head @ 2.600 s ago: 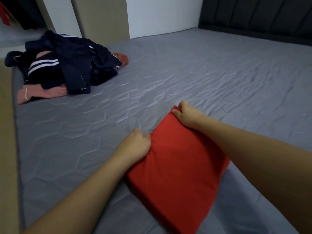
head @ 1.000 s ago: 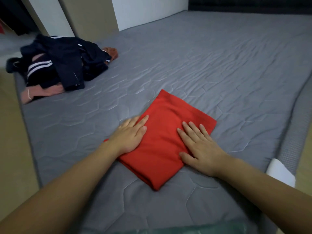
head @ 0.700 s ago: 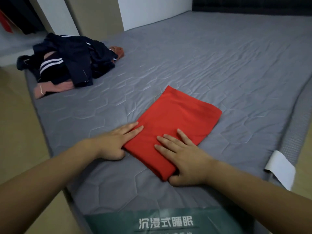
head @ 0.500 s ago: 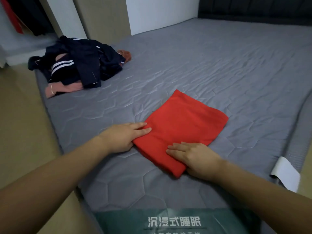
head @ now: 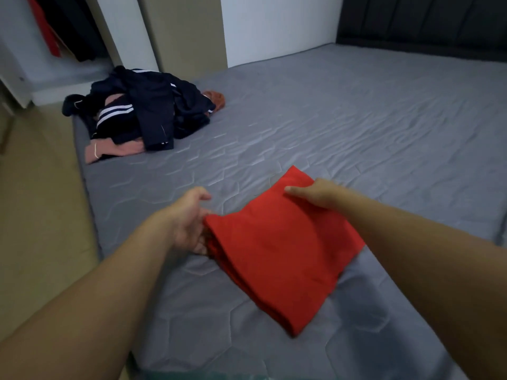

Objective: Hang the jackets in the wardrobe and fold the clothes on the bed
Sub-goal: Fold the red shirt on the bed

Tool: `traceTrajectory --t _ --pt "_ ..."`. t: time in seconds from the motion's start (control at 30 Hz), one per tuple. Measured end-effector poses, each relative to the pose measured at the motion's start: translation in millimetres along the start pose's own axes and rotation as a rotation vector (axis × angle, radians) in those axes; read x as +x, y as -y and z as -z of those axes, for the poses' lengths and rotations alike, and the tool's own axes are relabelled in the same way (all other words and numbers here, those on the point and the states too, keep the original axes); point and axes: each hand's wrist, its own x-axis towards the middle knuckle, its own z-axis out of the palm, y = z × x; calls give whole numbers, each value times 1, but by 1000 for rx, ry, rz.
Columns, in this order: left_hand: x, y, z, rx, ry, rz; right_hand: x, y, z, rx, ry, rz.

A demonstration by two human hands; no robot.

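Note:
A folded red garment (head: 277, 250) is lifted off the grey mattress (head: 329, 127), tilted with its near corner low. My left hand (head: 189, 220) grips its left edge, fingers tucked under the folds. On the far edge, my right hand (head: 315, 194) holds the cloth with the thumb on top. A heap of dark navy jackets (head: 145, 108) with white stripes lies at the bed's far left corner, over a pink garment (head: 109, 150) and next to an orange one (head: 215, 98).
An open wardrobe (head: 63, 26) with hanging dark and red clothes stands beyond the heap at the top left. A beige floor (head: 38, 204) runs along the bed's left side. A dark padded headboard (head: 422, 20) closes the far right.
Both hands went from pressing flat on the red garment to gripping its edges, and the garment has risen off the mattress. The view has shifted slightly forward.

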Motion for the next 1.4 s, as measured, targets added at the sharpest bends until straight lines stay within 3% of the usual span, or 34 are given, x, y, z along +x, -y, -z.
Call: traceTrajectory --t 0.07,0.13,0.27,0.4,0.5,0.63,0.87,0.97,1.23,1.4 --pt "11 -6 -2 115 20 94 20 7 -1 62 7 -54" --pt "19 0 -19 263 -74 116 34 11 0 142 34 -101" --pt "-5 -9 -29 201 -129 1 24 42 34 346 260 -171" --pt "-87 -75 12 144 -118 -102 -11 116 97 602 426 -166" --pt "-193 -160 65 248 -204 -142 -52 218 165 736 500 -155" --pt "-360 -274 149 494 -402 -286 -120 399 261 800 521 -3" --pt "-593 -415 286 1047 -782 -303 -234 663 346 768 462 406" --pt "-660 -457 338 1106 -982 -363 -256 754 370 766 377 590" --pt "-712 -533 440 1253 -1453 -397 -245 925 376 860 305 809" --pt "-684 -581 534 1306 -1555 -437 -188 1010 352 876 315 905"
